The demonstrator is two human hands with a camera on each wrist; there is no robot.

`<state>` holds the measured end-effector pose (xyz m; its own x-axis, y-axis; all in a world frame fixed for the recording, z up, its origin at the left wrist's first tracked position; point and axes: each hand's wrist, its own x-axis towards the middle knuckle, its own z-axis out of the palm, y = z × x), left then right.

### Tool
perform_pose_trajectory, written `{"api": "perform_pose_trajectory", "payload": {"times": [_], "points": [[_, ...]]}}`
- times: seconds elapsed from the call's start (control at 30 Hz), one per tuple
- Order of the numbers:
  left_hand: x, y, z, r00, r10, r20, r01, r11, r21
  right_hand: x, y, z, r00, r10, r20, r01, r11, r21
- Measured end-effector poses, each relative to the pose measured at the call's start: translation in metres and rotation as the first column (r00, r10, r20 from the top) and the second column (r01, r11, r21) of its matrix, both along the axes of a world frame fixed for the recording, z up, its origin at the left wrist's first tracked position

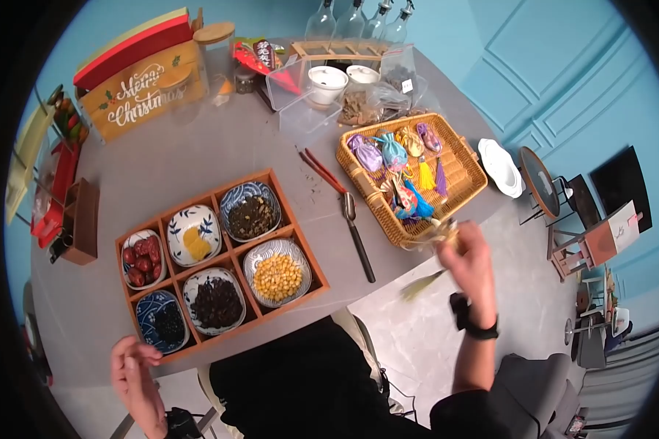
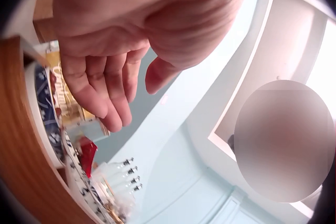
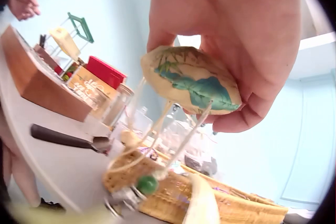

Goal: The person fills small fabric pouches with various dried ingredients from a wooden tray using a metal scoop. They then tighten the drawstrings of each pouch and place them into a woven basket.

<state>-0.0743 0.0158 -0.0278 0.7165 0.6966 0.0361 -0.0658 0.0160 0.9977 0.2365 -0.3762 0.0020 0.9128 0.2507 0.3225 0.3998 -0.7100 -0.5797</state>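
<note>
My right hand pinches a cream sachet with a green painted pattern, off the front corner of the wicker basket. From it hang pale cords with a green bead and a pale tassel. My left hand holds nothing; its fingers are loosely bent beside the near left corner of a wooden compartment tray. In that tray stand small bowls with red dates, yellow kernels, a yellow powder, and dark dried pieces.
Several coloured sachets with tassels lie in the basket. A black-handled scoop rests between tray and basket. Behind are clear plastic boxes, white cups, glass bottles and a "Merry Christmas" wooden box. The table edge runs below the basket.
</note>
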Motion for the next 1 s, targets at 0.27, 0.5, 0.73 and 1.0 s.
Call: {"api": "perform_pose_trajectory", "payload": {"times": [0.27,0.5,0.73,1.0], "points": [[-0.012,0.026,-0.017,0.977,0.214,-0.012,-0.214,0.976,-0.035,0.139,0.010,0.012,0.952,-0.101,-0.289,0.018,0.960,-0.279],[-0.028,0.041,-0.043,0.962,0.274,0.004,-0.274,0.961,0.025,0.166,0.017,-0.018,0.994,-0.101,-0.041,0.080,0.931,-0.357],[-0.038,0.047,-0.049,0.936,0.350,-0.039,-0.352,0.932,-0.083,0.086,0.011,0.001,0.966,-0.251,0.068,0.229,0.944,0.238],[-0.021,0.050,-0.048,0.905,0.424,-0.019,-0.410,0.886,0.216,0.027,-0.031,0.013,0.981,0.178,0.080,-0.181,0.675,0.716]]}}
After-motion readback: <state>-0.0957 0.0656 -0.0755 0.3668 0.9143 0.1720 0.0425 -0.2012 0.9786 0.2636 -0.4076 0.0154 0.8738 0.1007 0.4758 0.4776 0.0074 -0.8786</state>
